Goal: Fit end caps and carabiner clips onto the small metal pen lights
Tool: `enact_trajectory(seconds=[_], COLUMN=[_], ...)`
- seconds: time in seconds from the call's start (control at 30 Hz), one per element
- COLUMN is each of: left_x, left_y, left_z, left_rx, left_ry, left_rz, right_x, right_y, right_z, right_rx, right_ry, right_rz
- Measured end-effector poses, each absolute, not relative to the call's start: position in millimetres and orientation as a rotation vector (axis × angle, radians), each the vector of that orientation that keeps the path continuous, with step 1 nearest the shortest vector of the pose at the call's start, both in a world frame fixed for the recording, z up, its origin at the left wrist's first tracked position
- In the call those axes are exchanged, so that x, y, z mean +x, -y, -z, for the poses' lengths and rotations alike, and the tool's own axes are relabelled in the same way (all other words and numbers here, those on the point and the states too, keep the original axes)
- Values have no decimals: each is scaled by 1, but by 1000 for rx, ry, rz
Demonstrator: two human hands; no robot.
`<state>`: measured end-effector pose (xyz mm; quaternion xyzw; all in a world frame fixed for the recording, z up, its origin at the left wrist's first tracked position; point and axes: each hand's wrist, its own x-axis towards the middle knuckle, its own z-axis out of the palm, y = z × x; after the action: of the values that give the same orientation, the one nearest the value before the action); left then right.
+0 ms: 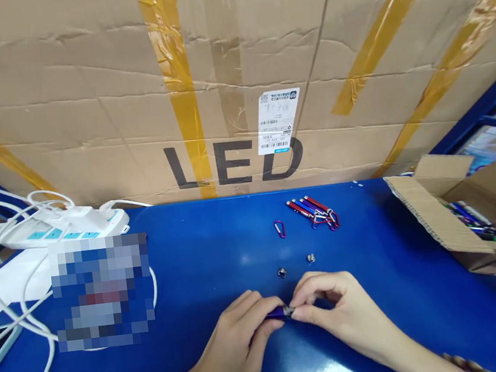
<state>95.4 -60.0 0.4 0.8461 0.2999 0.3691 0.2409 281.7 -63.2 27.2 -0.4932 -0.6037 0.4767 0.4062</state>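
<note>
Left hand: the left hand [236, 336], lowest in view with its forearm, was found curled closely around a blue barrel [275, 313], most of which was covered by the fingers.
Right hand: the thumb and forefinger of the right hand [333, 301] were found pinched nearly together on the metal end [288, 311] of the barrel; the other fingers were loosely bent.
Barrel position: it was held just above or on the blue table [220, 255], between the hands; contact with the surface could not be determined.
Step in hand: fitting or working of the metal end was judged to be under way; the direction of turn, if any, could not be told.
Next move: a steady left grip and fine, in-line fingertip pressure were judged to be required.
Loose metal pieces: two were noted, a nearer piece [282, 273] and a farther piece [311, 258].
Purple clip: the clip [280, 229] was lying apart, left of the red and blue sticks [311, 207].
</note>
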Motion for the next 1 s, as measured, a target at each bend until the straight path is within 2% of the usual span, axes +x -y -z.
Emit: enact_trajectory(seconds=[0.43,0.6,0.77,0.9,1.0], left_x=[93,89,89,88,87], left_y=[62,60,56,53,49], left_z=[1,-1,-2,-4,-5], left_rx=[2534,2645,2563,2362,2221], left_ry=[-635,-671,-681,-744,-825], left_rz=[-1051,-1217,-1179,-1024,-935], right_x=[283,276,274,275,277], right_y=[64,60,55,48,43], right_z=[-33,-32,-26,-24,-22], right_rx=[-1308,-1252,-1207,-1198,-1236], right_ry=[1504,1164,939,1091,1370], right_rz=[-1482,-1869,-2097,-2059,-1701])
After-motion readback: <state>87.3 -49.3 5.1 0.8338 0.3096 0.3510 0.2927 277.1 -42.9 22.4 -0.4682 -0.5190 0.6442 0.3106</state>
